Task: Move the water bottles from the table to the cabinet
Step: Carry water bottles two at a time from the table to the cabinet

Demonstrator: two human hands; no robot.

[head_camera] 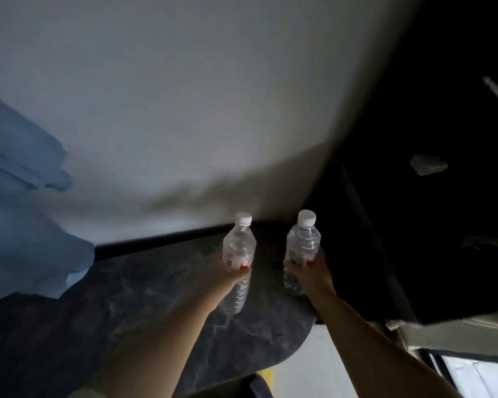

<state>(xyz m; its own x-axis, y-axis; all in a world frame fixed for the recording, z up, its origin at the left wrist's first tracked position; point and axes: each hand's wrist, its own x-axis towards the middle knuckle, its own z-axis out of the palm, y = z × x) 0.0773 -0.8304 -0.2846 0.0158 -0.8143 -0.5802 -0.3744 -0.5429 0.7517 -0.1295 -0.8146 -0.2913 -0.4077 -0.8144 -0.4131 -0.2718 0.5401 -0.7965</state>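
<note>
Two clear water bottles with white caps stand upright above a dark marble-patterned table (121, 297). My left hand (227, 275) grips the left bottle (239, 245) round its middle, over the label. My right hand (314, 271) grips the right bottle (304, 242) at the same height. The bottles are about a hand's width apart. Whether their bases touch the table cannot be told. To the right is a large dark piece of furniture (429, 225), possibly the cabinet; the picture is dim and blurred.
A pale wall (184, 96) fills the top of the view. Blue cloth (20, 211) hangs at the left, over the table's far left edge. The table's rounded right end (299, 334) lies below my right arm. A light floor patch (314, 377) shows beneath.
</note>
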